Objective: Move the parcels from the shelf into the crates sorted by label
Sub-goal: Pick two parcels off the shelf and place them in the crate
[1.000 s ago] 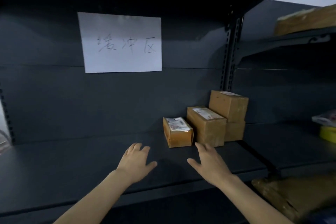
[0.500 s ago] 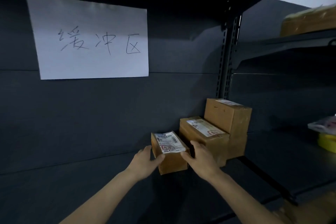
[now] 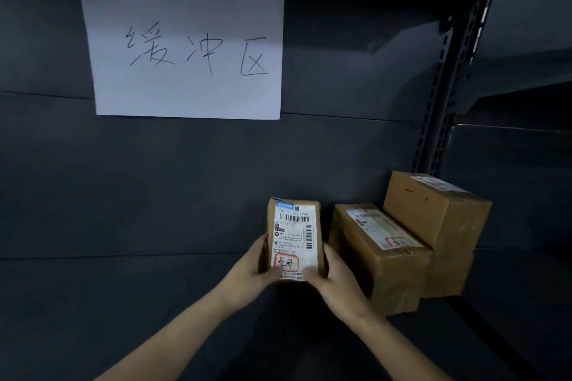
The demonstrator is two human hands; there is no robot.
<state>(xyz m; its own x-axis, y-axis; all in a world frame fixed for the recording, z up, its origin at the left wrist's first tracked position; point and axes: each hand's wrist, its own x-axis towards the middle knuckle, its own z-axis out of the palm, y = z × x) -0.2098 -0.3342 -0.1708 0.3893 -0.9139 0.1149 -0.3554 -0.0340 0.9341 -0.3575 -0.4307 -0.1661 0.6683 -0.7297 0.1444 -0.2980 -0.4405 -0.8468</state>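
Observation:
A small brown parcel (image 3: 294,226) with a white shipping label and a red-circled handwritten mark is lifted and tilted so its label faces me. My left hand (image 3: 252,266) grips its left side and my right hand (image 3: 335,281) grips its right side. To the right, a longer labelled parcel (image 3: 380,250) rests on the dark shelf (image 3: 123,303). Behind that one, a taller parcel (image 3: 433,210) sits on top of another box.
A white paper sign (image 3: 188,43) with handwritten characters hangs on the shelf's dark back panel. A perforated upright post (image 3: 445,86) divides this bay from the bay on the right.
Both hands reached forward from the shelf's front edge, closed on the small parcel's sides, then lifted and tilted it so its label faces me. The view moved closer to the shelf.

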